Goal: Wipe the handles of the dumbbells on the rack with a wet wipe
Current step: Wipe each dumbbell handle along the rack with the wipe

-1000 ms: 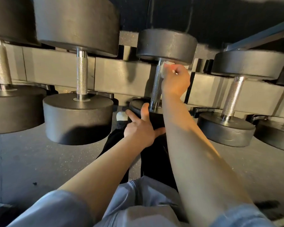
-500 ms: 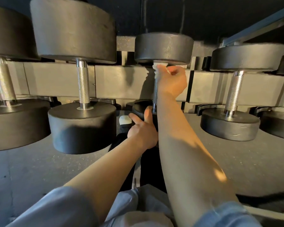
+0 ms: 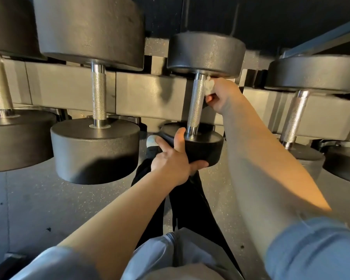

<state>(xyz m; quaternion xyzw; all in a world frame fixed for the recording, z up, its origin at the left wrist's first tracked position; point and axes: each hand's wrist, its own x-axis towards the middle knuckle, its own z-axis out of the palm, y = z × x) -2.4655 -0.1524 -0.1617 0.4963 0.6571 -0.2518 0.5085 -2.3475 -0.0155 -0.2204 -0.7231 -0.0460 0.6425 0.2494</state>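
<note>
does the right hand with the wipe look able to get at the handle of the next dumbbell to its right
Probably yes. The right hand, gripping the wet wipe, is beside the neighbouring handle, which stands bare with open space between; nothing blocks a sideways reach. The left hand steadies the current dumbbell's lower head.

Single head-worn view, forward and down, close on the dumbbell rack and floor.

Dim, warm side light, wide-angle edge distortion

Gap between dumbbell heads narrow; rack beam behind handles.
</note>
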